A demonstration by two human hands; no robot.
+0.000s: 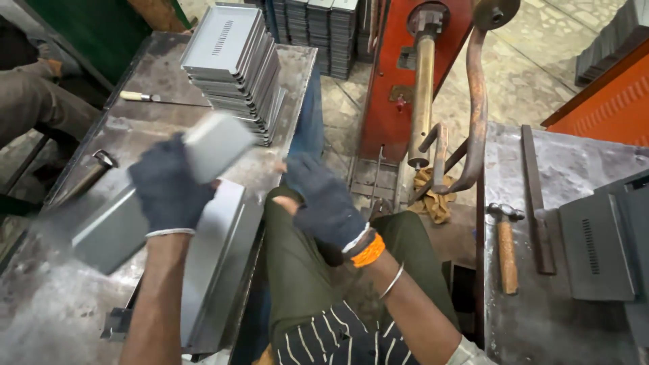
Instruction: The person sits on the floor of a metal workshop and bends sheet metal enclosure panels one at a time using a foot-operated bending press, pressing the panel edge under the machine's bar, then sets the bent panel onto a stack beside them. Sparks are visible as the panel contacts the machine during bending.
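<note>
Gripping a grey sheet-metal panel (145, 209) in my gloved left hand (169, 192), I have my fingers clamped around its upper end, where the folded edge shows pale and blurred just above the glove. The panel slants down to the left over the steel workbench (40, 311), its lower end near the bench's scuffed top. Just beside it, along the bench's near edge, lies another flat grey panel (216, 270), partly under my forearm. My right hand (324, 203), also in a dark knit glove, hangs over my knee with nothing in it, its fingers loosely curled and apart from any part; an orange band and a thin bangle sit on that wrist. Farther back on the bench stands a stack of folded metal trays (236, 67), each with a row of slots in its face, and a knife with a pale handle (145, 96) lies to the left of the stack. A red press with a long rusty lever (476, 101) stands between the bench and a second table (541, 324) on my right. On that table a hammer (506, 243) lies beside a flat steel bar (536, 196), with dark slotted panels (598, 247) near them. Another person's sleeve (30, 101) shows at the far left.
</note>
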